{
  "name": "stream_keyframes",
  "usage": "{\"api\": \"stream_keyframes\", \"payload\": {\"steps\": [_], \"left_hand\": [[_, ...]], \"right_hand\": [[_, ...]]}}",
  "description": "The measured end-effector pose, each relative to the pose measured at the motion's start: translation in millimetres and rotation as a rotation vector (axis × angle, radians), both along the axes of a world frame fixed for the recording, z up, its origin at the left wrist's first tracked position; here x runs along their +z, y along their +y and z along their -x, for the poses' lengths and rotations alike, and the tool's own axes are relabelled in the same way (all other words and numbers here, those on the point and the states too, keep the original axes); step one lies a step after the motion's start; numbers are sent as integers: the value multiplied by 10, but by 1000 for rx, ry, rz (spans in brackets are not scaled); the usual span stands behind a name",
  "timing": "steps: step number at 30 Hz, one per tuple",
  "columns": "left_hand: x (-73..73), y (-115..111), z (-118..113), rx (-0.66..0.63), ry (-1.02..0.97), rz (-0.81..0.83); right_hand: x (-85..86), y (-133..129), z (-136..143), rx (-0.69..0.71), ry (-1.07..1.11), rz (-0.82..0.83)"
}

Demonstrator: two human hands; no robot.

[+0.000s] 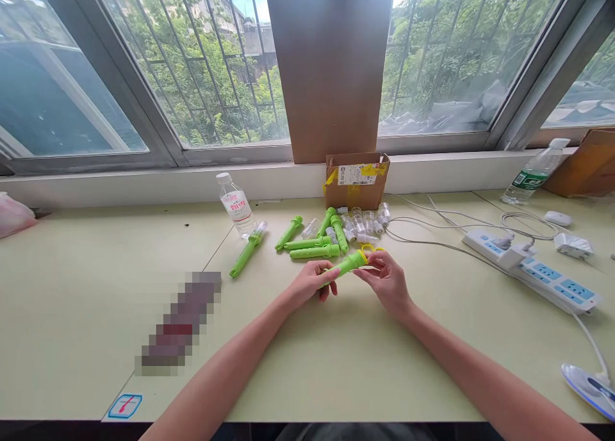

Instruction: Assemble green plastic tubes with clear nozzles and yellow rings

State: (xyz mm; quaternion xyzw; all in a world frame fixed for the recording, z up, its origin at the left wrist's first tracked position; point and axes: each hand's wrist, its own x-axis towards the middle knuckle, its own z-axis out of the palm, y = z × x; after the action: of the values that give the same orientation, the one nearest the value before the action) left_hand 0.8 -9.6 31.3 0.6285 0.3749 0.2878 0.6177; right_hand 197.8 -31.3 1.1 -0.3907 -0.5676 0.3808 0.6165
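My left hand (318, 279) is closed around a ribbed green plastic tube (350, 265), which slants up to the right. At the tube's upper end sits a yellow looped plastic ring (369, 248). The fingers of my right hand (388, 283) are closed at the ring's right side, beside the tube's threaded end. Several similar loose green tubes (314, 252) lie just beyond my hands. Among and behind them are small clear plastic bottles (368, 221) and small white caps (367, 238). Farther left, another green tube (246, 255) lies with a clear piece at its upper end.
A small open cardboard box (356, 183) stands at the back, with a tall cardboard sheet (331, 75) behind it. A water bottle (237, 207) stands left. Right are a power strip (533, 271), cables, a second water bottle (535, 172) and a white device (589, 390).
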Motion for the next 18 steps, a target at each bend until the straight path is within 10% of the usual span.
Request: {"api": "stream_keyframes", "payload": {"steps": [18], "left_hand": [[-28, -60, -105, 3, 12, -26]], "right_hand": [[49, -97, 50, -39, 10, 43]]}}
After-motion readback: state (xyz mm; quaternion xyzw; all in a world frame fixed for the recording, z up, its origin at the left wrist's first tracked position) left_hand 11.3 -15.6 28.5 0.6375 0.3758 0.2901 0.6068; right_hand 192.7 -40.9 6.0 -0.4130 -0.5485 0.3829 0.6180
